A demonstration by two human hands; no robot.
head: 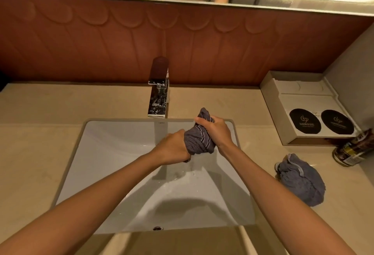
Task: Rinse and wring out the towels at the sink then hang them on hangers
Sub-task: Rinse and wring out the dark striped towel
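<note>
A reddish-brown panelled wall (81,48) backs a beige counter (36,143) with a white sink (97,153) under a chrome tap (158,92). A white box (299,109) and jar (352,149) sit right. Above the sink, the left hand (172,147) and right hand (214,131) squeeze a twisted grey towel (197,141); a second towel (301,181) lies bunched on the counter.

Two grey towels (199,141) (301,181); two hands (174,147) (214,129); one sink (113,153); one faucet (158,90); one jar (352,151); one box (303,100).

The jar (353,149) at far right is cut by the edge — its label is unreadable; the box (303,109) logos' small print is too.
</note>
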